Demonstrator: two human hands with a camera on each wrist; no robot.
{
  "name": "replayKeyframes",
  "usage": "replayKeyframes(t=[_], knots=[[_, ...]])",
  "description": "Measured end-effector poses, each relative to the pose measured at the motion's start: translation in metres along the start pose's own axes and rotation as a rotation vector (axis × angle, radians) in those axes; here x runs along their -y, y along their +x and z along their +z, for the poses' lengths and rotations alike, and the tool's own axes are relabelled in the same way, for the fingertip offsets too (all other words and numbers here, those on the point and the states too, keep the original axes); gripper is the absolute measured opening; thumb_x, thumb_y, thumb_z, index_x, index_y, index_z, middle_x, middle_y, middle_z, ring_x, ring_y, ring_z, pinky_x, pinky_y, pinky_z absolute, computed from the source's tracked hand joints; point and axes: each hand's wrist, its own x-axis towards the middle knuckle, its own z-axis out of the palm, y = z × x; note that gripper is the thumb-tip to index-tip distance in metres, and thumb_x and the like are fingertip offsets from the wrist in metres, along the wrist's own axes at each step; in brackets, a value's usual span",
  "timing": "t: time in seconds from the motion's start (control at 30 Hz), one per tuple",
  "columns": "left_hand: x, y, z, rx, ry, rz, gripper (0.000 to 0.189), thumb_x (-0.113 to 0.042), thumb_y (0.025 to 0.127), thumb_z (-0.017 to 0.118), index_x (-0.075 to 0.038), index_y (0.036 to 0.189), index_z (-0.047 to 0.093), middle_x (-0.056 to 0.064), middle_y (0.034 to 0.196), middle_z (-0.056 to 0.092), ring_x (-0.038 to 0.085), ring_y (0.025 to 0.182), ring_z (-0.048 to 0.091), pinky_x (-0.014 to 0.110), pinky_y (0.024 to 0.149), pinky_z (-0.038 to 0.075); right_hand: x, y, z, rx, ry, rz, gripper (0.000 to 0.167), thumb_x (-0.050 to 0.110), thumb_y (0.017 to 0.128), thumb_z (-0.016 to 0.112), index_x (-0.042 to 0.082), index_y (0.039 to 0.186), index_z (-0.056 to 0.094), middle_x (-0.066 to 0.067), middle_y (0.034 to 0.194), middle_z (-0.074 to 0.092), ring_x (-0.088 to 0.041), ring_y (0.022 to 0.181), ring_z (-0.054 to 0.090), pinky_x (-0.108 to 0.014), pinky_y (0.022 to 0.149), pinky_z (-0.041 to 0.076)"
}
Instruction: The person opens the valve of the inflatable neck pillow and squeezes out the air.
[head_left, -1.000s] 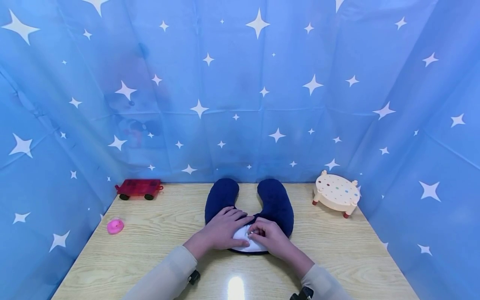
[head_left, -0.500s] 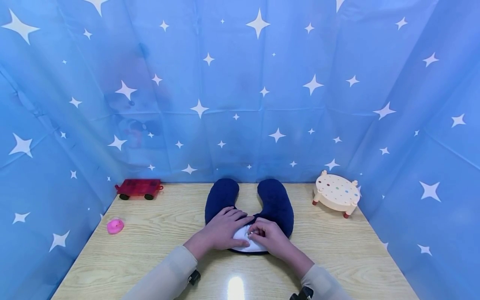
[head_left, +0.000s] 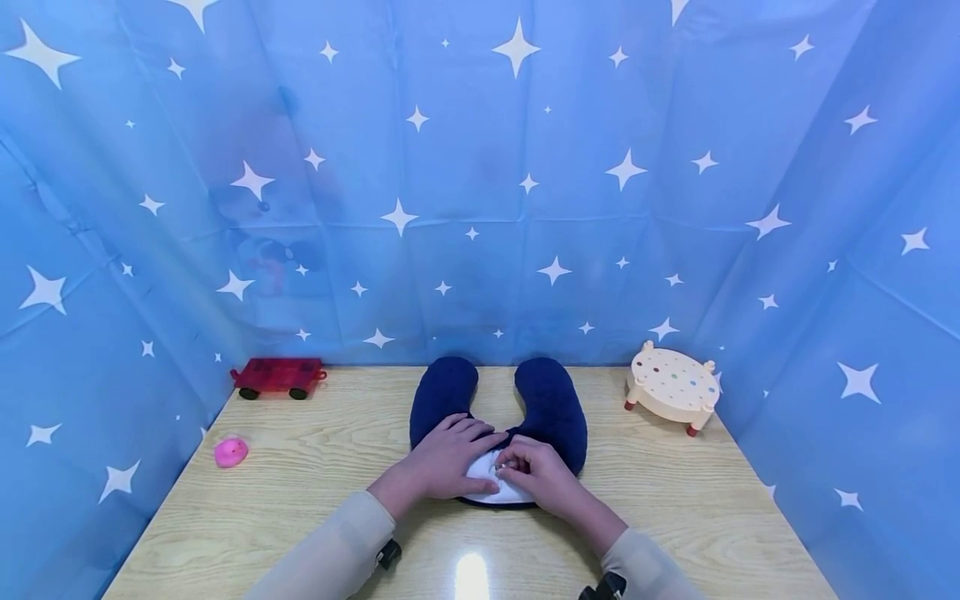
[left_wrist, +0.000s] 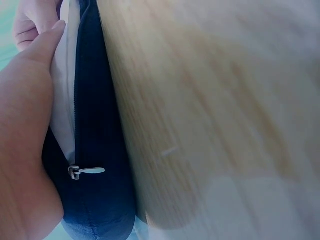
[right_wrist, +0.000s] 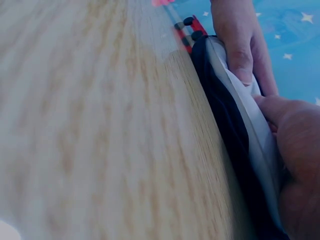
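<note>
Wooden table [head_left: 337, 500]; navy U-shaped pillow [head_left: 557, 422], prongs [head_left: 446, 387] lengthwise toward starry curtain [head_left: 465, 183].

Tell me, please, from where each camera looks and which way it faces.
Head: worn on the head, facing forward and down at the navy pillow; left hand, right hand and sleeves show.
Left wrist: on that wrist, facing the pillow and its zipper pull; both hands show.
Right wrist: on that wrist, facing along the pillow; both hands show.
Both wrist views share the white fabric.
</note>
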Motion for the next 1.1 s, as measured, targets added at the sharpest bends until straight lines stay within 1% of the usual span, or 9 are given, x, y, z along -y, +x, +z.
replayKeyframes(t=[0.1, 0.33, 0.63, 0.73, 0.87, 0.97, 1.1], knots=[[-0.0004, 0.0, -0.001, 0.003, -0.003, -0.003, 0.087, -0.083, 0.103, 0.047, -0.029, 0.171, 0.046, -0.003, 0.163, 0.056, 0.02, 0.152, 0.048, 0.048, 0.132, 0.027, 0.0001, 0.0, -0.0003, 0.007, 0.001, 0.008, 0.009, 0.008, 0.101, 0.082, 0.017, 0.101, 0.08, 0.013, 0.088, 0.06, -0.001, 0.077, 0.055, -0.022, 0.066, 0.049], [-0.0014, -0.0003, -0.0036, 0.004, -0.003, -0.004, 0.087, -0.082, 0.103, 0.049, -0.028, 0.17, 0.047, -0.003, 0.163, 0.056, 0.02, 0.152, 0.048, 0.048, 0.132, 0.028, -0.0009, -0.0003, -0.0001, -0.005, 0.012, -0.013, 0.008, 0.007, 0.1, 0.082, 0.015, 0.101, 0.08, 0.011, 0.088, 0.061, -0.002, 0.076, 0.056, -0.021, 0.065, 0.049], [-0.0004, 0.0004, -0.0025, 0.007, -0.004, -0.003, 0.087, -0.083, 0.102, 0.048, -0.028, 0.17, 0.047, -0.003, 0.163, 0.056, 0.02, 0.152, 0.048, 0.048, 0.131, 0.028, 0.0026, -0.0007, -0.0006, 0.02, 0.01, 0.037, 0.011, 0.007, 0.101, 0.081, 0.017, 0.102, 0.08, 0.013, 0.089, 0.06, -0.003, 0.077, 0.057, -0.022, 0.068, 0.05], [-0.0006, 0.0001, -0.0026, 0.007, -0.009, -0.004, 0.087, -0.083, 0.102, 0.048, -0.029, 0.17, 0.047, -0.003, 0.163, 0.056, 0.02, 0.152, 0.048, 0.048, 0.131, 0.028, 0.0025, -0.001, -0.0003, 0.022, 0.013, 0.041, 0.013, 0.006, 0.101, 0.081, 0.019, 0.102, 0.08, 0.014, 0.089, 0.06, -0.003, 0.077, 0.057, -0.022, 0.067, 0.05], [-0.0006, 0.0002, -0.0015, 0.002, -0.008, -0.002, 0.087, -0.083, 0.102, 0.048, -0.028, 0.17, 0.047, -0.003, 0.163, 0.056, 0.02, 0.152, 0.048, 0.048, 0.131, 0.029, 0.0, -0.0005, 0.0007, 0.016, 0.017, 0.02, 0.007, 0.007, 0.1, 0.082, 0.014, 0.101, 0.08, 0.013, 0.089, 0.06, -0.002, 0.077, 0.056, -0.022, 0.066, 0.05], [0.0002, 0.0008, 0.0002, 0.001, -0.006, -0.002, 0.088, -0.084, 0.102, 0.048, -0.028, 0.17, 0.047, -0.003, 0.163, 0.056, 0.02, 0.152, 0.048, 0.048, 0.131, 0.029, -0.0006, -0.0002, 0.0012, 0.017, 0.023, 0.026, 0.004, 0.009, 0.1, 0.082, 0.012, 0.101, 0.08, 0.013, 0.089, 0.06, -0.002, 0.077, 0.056, -0.022, 0.066, 0.05], [0.0003, 0.0011, 0.0, 0.006, -0.003, -0.004, 0.088, -0.084, 0.102, 0.047, -0.029, 0.171, 0.046, -0.004, 0.163, 0.056, 0.02, 0.152, 0.048, 0.048, 0.132, 0.028, 0.0003, 0.0, 0.0007, 0.024, 0.027, 0.05, 0.008, 0.008, 0.101, 0.082, 0.017, 0.102, 0.08, 0.013, 0.089, 0.061, -0.002, 0.077, 0.057, -0.022, 0.067, 0.05]])
